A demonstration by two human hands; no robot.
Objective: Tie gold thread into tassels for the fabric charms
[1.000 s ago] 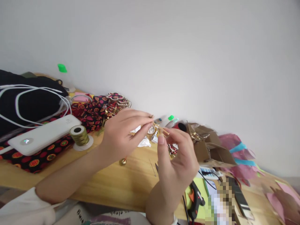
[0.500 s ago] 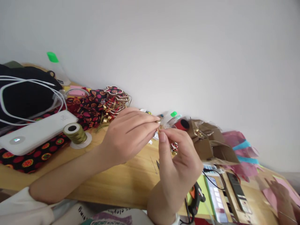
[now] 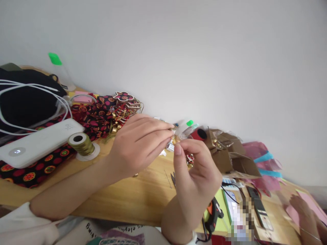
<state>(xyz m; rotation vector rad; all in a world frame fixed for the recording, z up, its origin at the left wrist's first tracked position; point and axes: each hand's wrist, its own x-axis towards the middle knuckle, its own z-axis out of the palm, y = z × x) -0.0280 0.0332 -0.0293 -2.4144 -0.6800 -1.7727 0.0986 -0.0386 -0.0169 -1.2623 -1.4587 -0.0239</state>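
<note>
My left hand (image 3: 140, 146) is raised over the table, palm down, fingers pressed together and fingertips pinched at something tiny and gold-coloured. Close by on its right, my right hand (image 3: 195, 173) pinches thumb against forefinger, also on something too small to name. A little gold glint (image 3: 174, 139) shows between the two sets of fingertips. Below them on the wood lie a needle (image 3: 168, 178) and the dark tips of scissors (image 3: 173, 179), partly behind my right hand. A spool of olive-gold thread (image 3: 85, 148) stands left of my left forearm.
At left are a white power bank (image 3: 43, 143), patterned fabric (image 3: 30, 175) and a pile of ornaments with bells (image 3: 125, 105). A cardboard box (image 3: 230, 158) sits at right, a glue gun (image 3: 214, 216) near the front. Another person's hand (image 3: 302, 207) rests at far right.
My fingertips have drawn slightly apart, so a small gap with the gold glint shows between them. The view has shifted a little. The other person's hand stays at far right.
</note>
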